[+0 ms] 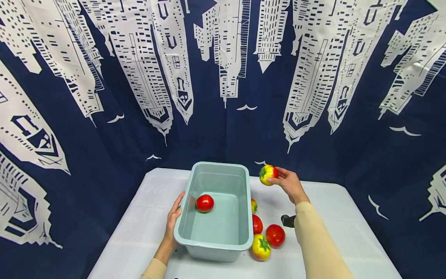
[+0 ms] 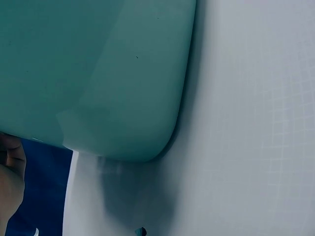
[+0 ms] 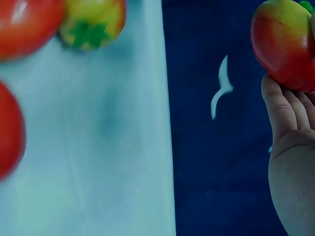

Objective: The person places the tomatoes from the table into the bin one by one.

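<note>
My right hand (image 1: 292, 186) holds a yellow-and-red tomato (image 1: 268, 175) with a green leafy top, raised above the table's far edge, right of the grey-green plastic tub (image 1: 216, 245). The right wrist view shows the fingers under this tomato, which the frame's edge cuts off. My left hand (image 1: 173, 217) rests along the tub's left outer wall with its fingers fairly straight, close under the rim. Inside the tub, near its left wall, lies a red tomato (image 1: 204, 203). In the left wrist view only part of the left hand (image 2: 11, 172) shows beside the tub (image 2: 133, 88).
Right of the tub lie red tomatoes (image 1: 275, 236) and yellow-and-red tomatoes (image 1: 260, 248), some partly hidden by its wall. A white cloth covers the table (image 1: 334, 217). A dark blue curtain (image 1: 226, 139) with white skyline prints hangs behind it.
</note>
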